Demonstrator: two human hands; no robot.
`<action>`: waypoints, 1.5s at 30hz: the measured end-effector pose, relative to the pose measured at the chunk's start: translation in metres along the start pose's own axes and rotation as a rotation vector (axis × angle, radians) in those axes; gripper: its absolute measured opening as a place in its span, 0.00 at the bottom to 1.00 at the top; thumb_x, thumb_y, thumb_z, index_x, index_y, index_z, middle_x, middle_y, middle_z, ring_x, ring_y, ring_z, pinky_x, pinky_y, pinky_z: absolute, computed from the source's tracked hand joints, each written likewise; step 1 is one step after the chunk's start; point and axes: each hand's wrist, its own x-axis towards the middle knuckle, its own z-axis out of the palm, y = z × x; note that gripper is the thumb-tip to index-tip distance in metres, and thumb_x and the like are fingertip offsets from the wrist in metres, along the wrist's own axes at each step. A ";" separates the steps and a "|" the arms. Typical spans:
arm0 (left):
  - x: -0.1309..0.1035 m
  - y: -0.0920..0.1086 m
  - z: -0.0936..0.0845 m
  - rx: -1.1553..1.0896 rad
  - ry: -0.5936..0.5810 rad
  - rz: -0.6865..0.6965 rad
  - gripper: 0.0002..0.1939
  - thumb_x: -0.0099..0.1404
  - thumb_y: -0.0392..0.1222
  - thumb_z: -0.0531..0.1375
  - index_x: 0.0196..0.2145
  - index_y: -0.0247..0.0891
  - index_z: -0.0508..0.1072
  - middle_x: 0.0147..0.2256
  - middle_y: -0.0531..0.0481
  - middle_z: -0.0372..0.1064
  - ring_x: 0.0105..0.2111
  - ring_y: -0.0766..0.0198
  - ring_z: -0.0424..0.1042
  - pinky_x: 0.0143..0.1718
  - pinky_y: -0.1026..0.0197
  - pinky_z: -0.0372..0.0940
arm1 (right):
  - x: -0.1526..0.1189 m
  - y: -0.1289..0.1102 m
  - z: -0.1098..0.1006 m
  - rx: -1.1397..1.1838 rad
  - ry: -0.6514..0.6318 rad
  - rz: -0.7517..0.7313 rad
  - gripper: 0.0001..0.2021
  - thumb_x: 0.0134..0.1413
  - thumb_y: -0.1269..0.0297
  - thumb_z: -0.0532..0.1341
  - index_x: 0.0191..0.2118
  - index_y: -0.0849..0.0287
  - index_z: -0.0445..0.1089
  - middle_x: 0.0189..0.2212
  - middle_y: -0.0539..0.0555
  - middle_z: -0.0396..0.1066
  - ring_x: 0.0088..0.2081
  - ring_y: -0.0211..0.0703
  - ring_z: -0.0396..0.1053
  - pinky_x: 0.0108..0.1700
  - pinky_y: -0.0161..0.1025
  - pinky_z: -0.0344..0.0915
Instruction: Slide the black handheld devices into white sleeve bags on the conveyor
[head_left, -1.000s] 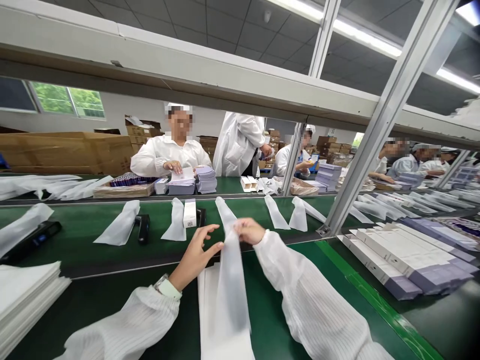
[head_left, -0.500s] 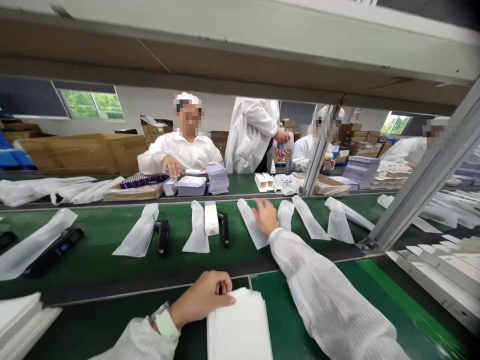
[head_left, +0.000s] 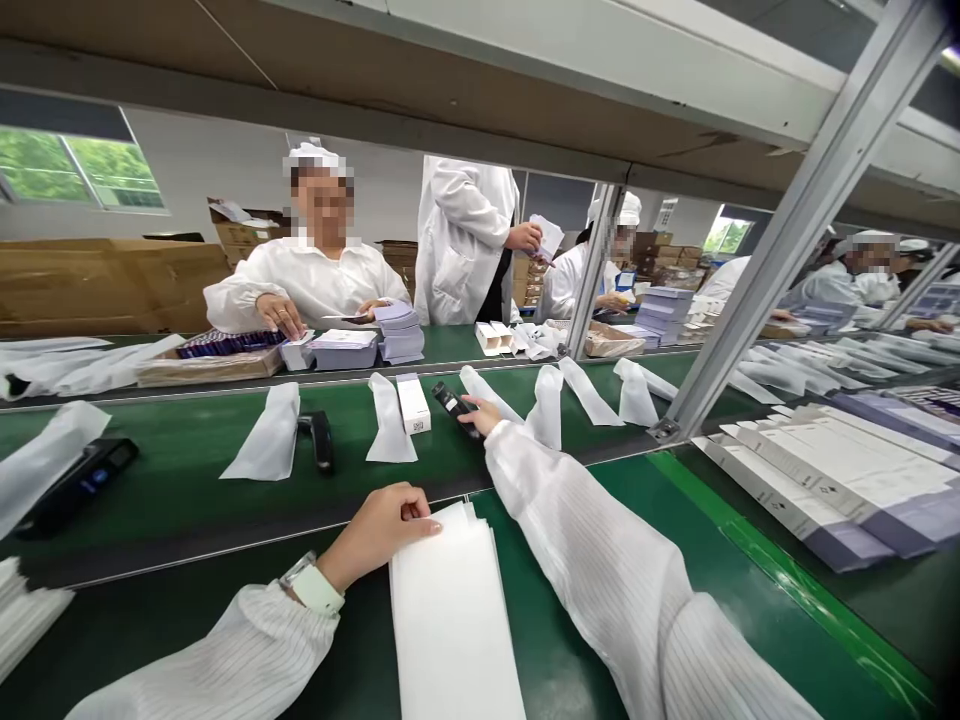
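Note:
My left hand (head_left: 384,532) pinches the top left corner of a stack of thin white sleeves (head_left: 456,620) lying on the green bench before me. Stretched out over the green conveyor belt (head_left: 187,500), my right hand (head_left: 484,416) has its fingers on a black handheld device (head_left: 448,400), whose near end they cover. Just left of that device lie a small white box (head_left: 413,404) and a loose white sleeve (head_left: 390,425). Further left are a second black device (head_left: 321,440) beside another sleeve (head_left: 270,435), and a larger-looking black device (head_left: 79,488) partly under a sleeve.
A slanted metal post (head_left: 795,210) rises at the right beside long white and lilac boxes (head_left: 862,480). Overhead runs a shelf (head_left: 450,100). Across the belt, a co-worker (head_left: 315,280) sits behind lilac stacks (head_left: 345,350). More white sleeves (head_left: 30,615) lie at the lower left.
My right hand has moved from above a sleeve onto the black device, which is now tilted. The view has shifted rightward. My left hand stays on the sleeve stack.

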 end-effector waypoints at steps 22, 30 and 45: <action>-0.019 0.014 0.010 0.697 0.354 0.452 0.11 0.61 0.42 0.50 0.26 0.36 0.68 0.31 0.48 0.60 0.32 0.62 0.60 0.30 0.60 0.57 | -0.100 -0.066 -0.012 0.561 -0.329 -0.139 0.41 0.33 0.66 0.66 0.52 0.41 0.41 0.32 0.48 0.65 0.28 0.44 0.70 0.27 0.43 0.68; -0.015 0.016 -0.001 0.398 0.412 0.405 0.15 0.57 0.50 0.53 0.21 0.37 0.65 0.35 0.49 0.55 0.38 0.59 0.57 0.37 0.58 0.57 | -0.103 -0.055 0.001 0.508 -0.503 -0.046 0.27 0.34 0.57 0.66 0.42 0.51 0.53 0.26 0.47 0.64 0.28 0.39 0.67 0.24 0.37 0.66; -0.004 0.011 -0.006 -0.071 0.284 0.020 0.21 0.56 0.58 0.48 0.41 0.41 0.62 0.36 0.49 0.60 0.38 0.59 0.62 0.33 0.62 0.60 | -0.065 -0.066 -0.051 0.465 -0.296 -0.250 0.19 0.32 0.50 0.63 0.26 0.62 0.63 0.22 0.49 0.63 0.24 0.34 0.62 0.31 0.34 0.61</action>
